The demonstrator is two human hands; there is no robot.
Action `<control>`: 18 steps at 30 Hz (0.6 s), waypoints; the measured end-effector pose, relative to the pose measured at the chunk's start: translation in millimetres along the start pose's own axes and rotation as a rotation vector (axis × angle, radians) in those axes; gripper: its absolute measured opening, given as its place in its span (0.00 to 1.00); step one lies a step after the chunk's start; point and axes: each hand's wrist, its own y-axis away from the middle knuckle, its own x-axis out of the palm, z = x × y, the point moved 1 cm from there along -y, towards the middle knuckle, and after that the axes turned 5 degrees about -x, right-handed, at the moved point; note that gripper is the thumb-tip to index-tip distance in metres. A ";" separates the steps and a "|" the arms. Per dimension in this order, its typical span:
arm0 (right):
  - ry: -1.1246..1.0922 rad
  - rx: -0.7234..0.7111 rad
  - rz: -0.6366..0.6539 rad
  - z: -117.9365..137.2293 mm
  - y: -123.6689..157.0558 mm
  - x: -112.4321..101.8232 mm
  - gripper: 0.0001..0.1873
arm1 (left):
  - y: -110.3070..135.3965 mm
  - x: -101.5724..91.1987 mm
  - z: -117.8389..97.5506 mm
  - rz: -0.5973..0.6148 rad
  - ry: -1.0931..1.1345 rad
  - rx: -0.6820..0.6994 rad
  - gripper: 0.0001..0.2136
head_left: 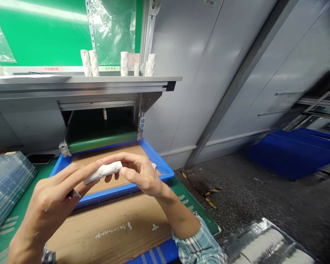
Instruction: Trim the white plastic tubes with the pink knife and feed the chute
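Both my hands hold a white moulded plastic part [103,171] over a blue tray [165,172] lined with cardboard. My left hand [53,200] pinches the part's left end with fingers and thumb, and a small dark tool tip [73,193] sticks out under its fingers. My right hand [136,172] is curled round the part's right end, fingers closed on it. A plaid sleeve [200,245] covers my right forearm.
Several white parts [89,62] stand upright on a grey shelf [99,80] before a green board. A green conveyor belt [101,141] ends at the blue tray. Clear plastic trays [5,183] are stacked left. A cardboard sheet [112,227] lies nearer me. Blue bins [291,154] sit on the floor.
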 end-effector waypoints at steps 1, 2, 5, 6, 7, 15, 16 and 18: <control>-0.003 -0.010 0.003 0.5 -0.5 0.3 0.19 | -0.3 0.0 -0.9 -0.003 -0.002 0.000 0.17; -0.005 -0.019 0.006 1.0 -0.9 0.5 0.18 | -0.5 0.0 -1.6 -0.003 -0.001 0.002 0.17; -0.002 -0.027 0.011 2.0 -1.5 0.8 0.18 | -1.1 0.0 -2.2 -0.004 0.001 0.005 0.17; -0.001 -0.027 0.009 1.9 -1.6 0.8 0.18 | -1.1 0.0 -2.1 -0.006 -0.003 0.005 0.17; -0.001 -0.026 0.008 1.4 -1.6 0.9 0.18 | -1.0 -0.2 -1.9 -0.007 -0.007 0.005 0.17; -0.005 -0.013 -0.050 -1.5 -2.4 2.8 0.24 | -1.0 0.4 0.0 0.044 0.041 0.012 0.18; -0.003 -0.011 -0.043 -0.5 -2.4 2.8 0.25 | -0.9 0.9 1.0 0.040 0.054 0.009 0.18; 0.010 -0.009 -0.030 2.2 -2.1 2.6 0.21 | -0.3 2.1 3.7 0.030 0.071 0.001 0.17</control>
